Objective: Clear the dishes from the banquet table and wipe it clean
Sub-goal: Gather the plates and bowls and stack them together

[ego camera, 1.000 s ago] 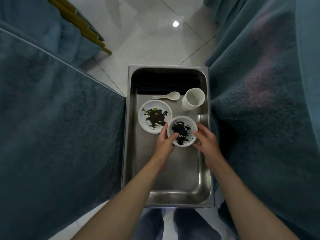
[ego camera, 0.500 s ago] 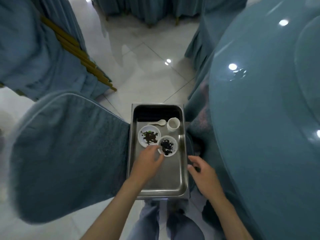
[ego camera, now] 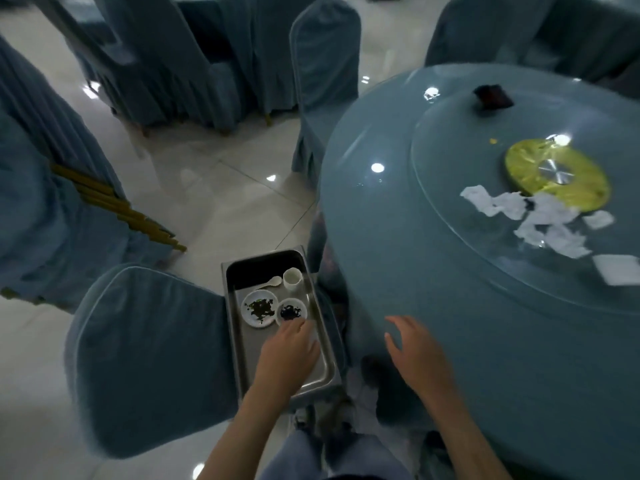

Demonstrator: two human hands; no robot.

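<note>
There is a single view, from a camera worn on the person's head. It looks forward and steeply down from standing height onto a steel tray (ego camera: 251, 355), which lies a little left of and below the middle of the frame, about an arm's reach away. Both forearms enter from the bottom edge: the left hand (ego camera: 291, 355) is over the near end of the tray and the right hand (ego camera: 415, 351) is to the right of it. The person's own legs (ego camera: 346, 455) show directly below the tray. A round table (ego camera: 398, 271) fills the frame right of the tray and a covered chair (ego camera: 149, 355) sits to its left. Beyond the tray, the wide lens takes in floor and more chairs (ego camera: 325, 64), which bend at the edges.
</note>
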